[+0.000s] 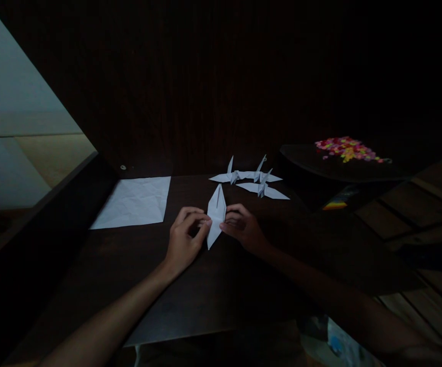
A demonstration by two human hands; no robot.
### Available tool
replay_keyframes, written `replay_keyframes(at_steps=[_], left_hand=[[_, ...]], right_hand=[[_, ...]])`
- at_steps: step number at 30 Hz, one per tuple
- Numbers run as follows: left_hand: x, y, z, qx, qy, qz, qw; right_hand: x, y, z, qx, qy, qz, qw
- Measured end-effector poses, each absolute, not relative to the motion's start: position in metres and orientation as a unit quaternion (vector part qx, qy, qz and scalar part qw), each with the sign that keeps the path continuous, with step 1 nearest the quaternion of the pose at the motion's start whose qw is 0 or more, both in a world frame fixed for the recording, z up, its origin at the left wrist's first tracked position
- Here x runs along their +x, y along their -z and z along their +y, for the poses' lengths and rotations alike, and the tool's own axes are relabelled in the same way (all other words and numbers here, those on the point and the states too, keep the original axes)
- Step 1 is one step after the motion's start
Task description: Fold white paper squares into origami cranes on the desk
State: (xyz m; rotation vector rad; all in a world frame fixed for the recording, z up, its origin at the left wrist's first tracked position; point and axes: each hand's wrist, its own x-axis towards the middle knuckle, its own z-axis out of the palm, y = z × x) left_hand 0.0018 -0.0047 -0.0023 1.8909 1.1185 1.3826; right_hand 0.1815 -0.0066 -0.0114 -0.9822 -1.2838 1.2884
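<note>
A white folded paper (216,216), long and diamond-shaped with a slit down its upper half, is held between both hands above the dark desk. My left hand (187,232) pinches its left edge between thumb and fingers. On the opposite edge, my right hand (246,228) grips it with the thumb in front and the fingers curled behind. Just beyond the hands stand three finished paper cranes: one on the left (233,177), one beside it (258,176) and one nearer to me (263,190). Their wings are spread.
A creased white paper sheet (135,201) lies flat on the desk (190,300) at the left. On a dark rounded shelf (301,158) at the right sits a pile of small colourful pieces (349,148). A raised side board (45,214) borders the desk's left.
</note>
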Motion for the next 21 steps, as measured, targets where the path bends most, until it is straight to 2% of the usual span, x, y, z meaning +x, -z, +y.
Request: replay_keyframes(at_steps=[4, 9, 14, 21], left_hand=[[0.002, -0.005, -0.007, 0.730, -0.487, 0.418, 0.236], [0.003, -0.008, -0.008, 0.725, -0.472, 0.404, 0.297], [0.003, -0.009, -0.009, 0.728, -0.445, 0.398, 0.335], [0.004, -0.009, -0.010, 0.711, -0.442, 0.397, 0.376]], right_hand=[[0.180, 0.008, -0.010, -0.399, -0.505, -0.559, 0.522], [0.179, 0.013, -0.011, -0.376, -0.499, -0.576, 0.528], [0.180, 0.015, -0.010, -0.374, -0.439, -0.606, 0.547], [0.186, 0.007, -0.013, -0.369, -0.371, -0.678, 0.515]])
